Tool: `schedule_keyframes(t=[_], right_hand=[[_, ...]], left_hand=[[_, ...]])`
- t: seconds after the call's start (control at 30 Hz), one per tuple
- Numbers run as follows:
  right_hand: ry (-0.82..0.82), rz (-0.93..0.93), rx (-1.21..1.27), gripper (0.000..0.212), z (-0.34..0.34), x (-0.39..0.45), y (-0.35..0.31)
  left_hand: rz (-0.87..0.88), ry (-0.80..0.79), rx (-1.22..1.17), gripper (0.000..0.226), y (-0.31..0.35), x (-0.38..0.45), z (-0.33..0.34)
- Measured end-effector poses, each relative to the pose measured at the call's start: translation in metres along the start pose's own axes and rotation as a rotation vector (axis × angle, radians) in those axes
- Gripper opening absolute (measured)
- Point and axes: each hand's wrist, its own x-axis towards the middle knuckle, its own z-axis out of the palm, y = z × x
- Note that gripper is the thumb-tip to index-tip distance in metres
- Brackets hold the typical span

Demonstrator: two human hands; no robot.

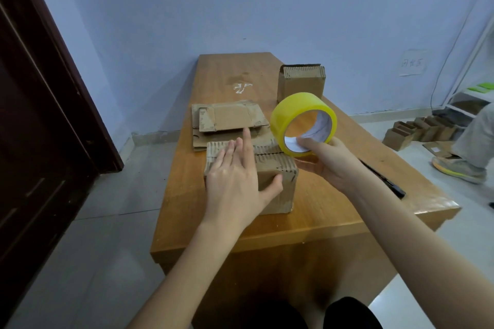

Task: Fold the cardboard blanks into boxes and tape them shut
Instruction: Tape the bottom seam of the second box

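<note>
Fingers of the left hand (pixel 235 179) lie straight and spread, flat on top of a folded cardboard box (pixel 278 181), with the thumb pressed against the box's near face. The box stands on a wooden table (pixel 320 211), near its front edge, and its top flaps meet in a seam that runs across under the fingertips.

The right hand (pixel 328 163) is raised just to the right of the box and grips a roll of yellow tape (pixel 303 123): one finger reaches inside the roll's core, while the others curl around the outside from below. The roll is held on edge above the box's far right corner, its hole facing the camera.

Behind the box lies a stack of flat cardboard blanks (pixel 230 120). Further back, on the right side of the table, stands a second box (pixel 302 83), upright. A black pen (pixel 385 179) lies near the table's right edge.

On the floor to the right sit more cardboard boxes (pixel 419 132), beside another person's shoe (pixel 458 168).
</note>
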Motion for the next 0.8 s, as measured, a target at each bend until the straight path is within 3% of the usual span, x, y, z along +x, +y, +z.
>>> schedule_keyframes(t=[0.1, 0.2, 0.3, 0.37, 0.43, 0.57, 0.67, 0.8], right_hand=[[-0.002, 0.021, 0.016, 0.009, 0.003, 0.0, 0.002], [-0.009, 0.005, -0.034, 0.008, 0.0, 0.0, -0.003], [-0.022, -0.018, -0.073, 0.004, -0.002, 0.0, -0.006], [-0.028, -0.026, -0.092, 0.004, -0.001, 0.0, -0.007], [-0.037, -0.032, -0.11, 0.006, 0.0, 0.0, -0.006], [-0.069, -0.035, -0.119, 0.013, -0.001, 0.0, -0.009], [-0.103, -0.011, -0.023, 0.01, -0.006, 0.0, -0.01], [-0.073, 0.09, 0.28, 0.013, -0.009, -0.001, 0.009]], left_hand=[[0.006, 0.0, -0.018, 0.092, 0.002, 0.0, -0.003], [0.019, -0.092, 0.04, 0.099, 0.005, 0.004, -0.01], [0.038, -0.043, 0.127, 0.096, 0.008, 0.012, -0.018], [0.09, -0.025, 0.061, 0.095, 0.013, 0.019, -0.017], [0.112, -0.126, -0.022, 0.095, 0.019, 0.023, -0.011], [0.114, -0.131, 0.021, 0.102, 0.024, 0.018, -0.005], [0.112, -0.114, 0.008, 0.095, 0.021, 0.018, 0.001], [0.117, -0.11, 0.009, 0.09, 0.023, 0.018, -0.001]])
